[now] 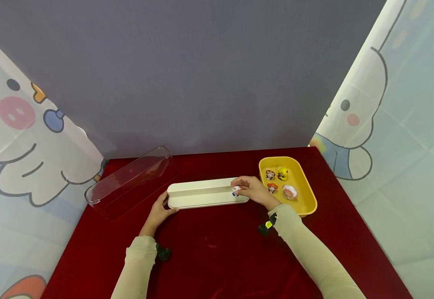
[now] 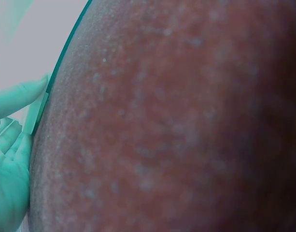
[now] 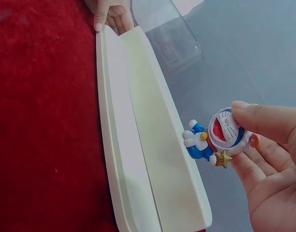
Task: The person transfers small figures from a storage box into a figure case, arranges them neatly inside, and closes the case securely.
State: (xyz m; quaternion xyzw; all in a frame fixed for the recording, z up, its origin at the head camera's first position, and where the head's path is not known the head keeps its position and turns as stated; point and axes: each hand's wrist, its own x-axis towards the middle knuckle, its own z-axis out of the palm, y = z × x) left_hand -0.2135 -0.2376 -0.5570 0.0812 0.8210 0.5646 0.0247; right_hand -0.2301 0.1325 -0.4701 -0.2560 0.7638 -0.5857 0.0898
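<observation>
**A Doraemon figurine (image 3: 218, 133) was pinched in the right hand (image 1: 253, 190) at the right end of a long cream tray (image 1: 198, 199)**

At far left, a curtain (image 1: 33, 162) printed with a cartoon animal bordered a table covered in red velvety cloth (image 1: 209, 253). A clear plastic cover (image 1: 130, 176) lay slantwise on the cloth, near the rear edge. Next came the left hand (image 1: 159, 214), clamped on the left end of the tray, its thumb at the front edge and its fingers round the end. The tray stretched rightward from that hand, roughly parallel to the grey backdrop (image 1: 209, 83).

At the tray's right end, the right hand's thumb and fingers were closed on the figurine. The figurine lay at the fingertips, clear of the palm, its head between thumb and fingers and its feet pointing away from the hand; a gold star showed on its body. Whether it touched the tray could not be told.

Just right of that hand stood a yellow basket (image 1: 298, 176). It contained a yellow duck (image 1: 283, 172), an orange-topped figurine (image 1: 272, 188), a white-and-pink piece (image 1: 289, 192) and a small dark-and-white figurine (image 1: 270, 175). A second printed curtain (image 1: 400, 162) bounded the right side.
</observation>
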